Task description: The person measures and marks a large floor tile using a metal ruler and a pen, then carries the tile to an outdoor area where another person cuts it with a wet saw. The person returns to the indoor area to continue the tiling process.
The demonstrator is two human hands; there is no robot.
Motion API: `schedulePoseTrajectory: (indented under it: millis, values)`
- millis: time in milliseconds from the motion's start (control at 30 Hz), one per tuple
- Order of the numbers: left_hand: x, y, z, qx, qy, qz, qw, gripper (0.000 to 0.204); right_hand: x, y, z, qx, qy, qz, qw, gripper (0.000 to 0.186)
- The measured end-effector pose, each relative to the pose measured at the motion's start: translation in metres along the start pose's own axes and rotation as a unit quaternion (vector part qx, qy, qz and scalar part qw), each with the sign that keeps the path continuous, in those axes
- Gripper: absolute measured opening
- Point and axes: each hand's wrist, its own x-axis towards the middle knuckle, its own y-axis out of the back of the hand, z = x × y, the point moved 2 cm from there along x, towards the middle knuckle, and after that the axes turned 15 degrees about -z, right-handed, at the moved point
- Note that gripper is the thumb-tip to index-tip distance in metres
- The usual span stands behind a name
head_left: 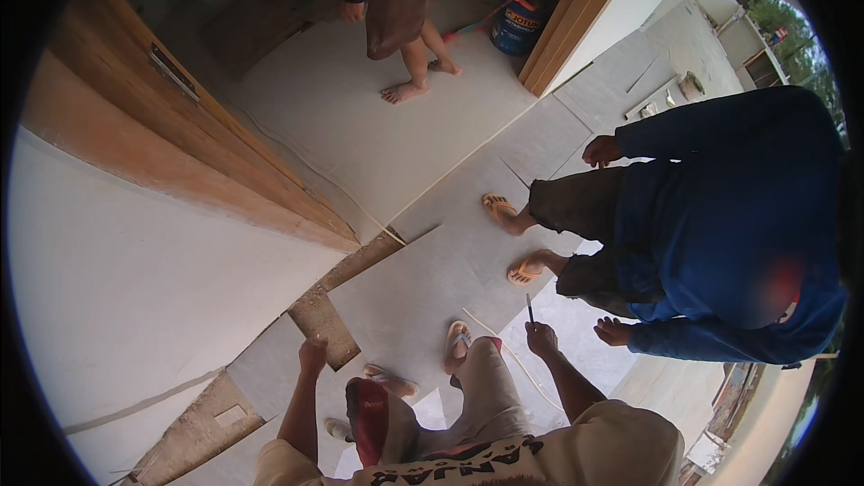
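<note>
My left hand [313, 353] hangs at the lower centre, fingers closed near a small pale speck; what it holds, if anything, is too small to make out. My right hand [542, 339] grips a thin dark tool [530, 307] with a pale upper end, pointing away from me. Below both hands are grey floor tiles [387, 288], with a bare brown patch [324, 324] beside the white wall [153, 279]. A pale cord [517, 364] runs over the floor by my right hand.
A co-worker in blue [720, 216] stands at right in orange sandals. A barefoot person [405, 63] stands inside the wooden-framed doorway [549, 27], near a blue bucket [515, 31]. Another cord [333, 180] crosses that floor. Loose boards and containers [688, 85] lie along the walkway.
</note>
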Motion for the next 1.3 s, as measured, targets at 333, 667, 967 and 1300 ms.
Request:
schedulePoseTrajectory:
  millis: [333,667,967,1300]
  values:
    - [-0.107,0.027,0.248,-0.095,-0.108,-0.068,0.987,0.044,-0.121,0.116,-0.048,-0.005,0.129,-0.073,0.989,0.025]
    - [0.009,0.026,0.213,-0.132,0.100,-0.134,0.977,0.047,-0.012,0.213,-0.257,0.291,0.179,-0.084,0.936,0.035]
    - [0.223,0.164,0.358,-0.081,0.020,-0.163,0.983,0.044,0.137,0.391,-0.483,0.252,0.197,-0.026,0.947,0.035]
    - [0.408,0.468,0.666,-0.107,-0.162,-0.053,0.980,0.036,0.249,0.455,-0.437,0.143,-0.050,0.004,0.988,0.018]
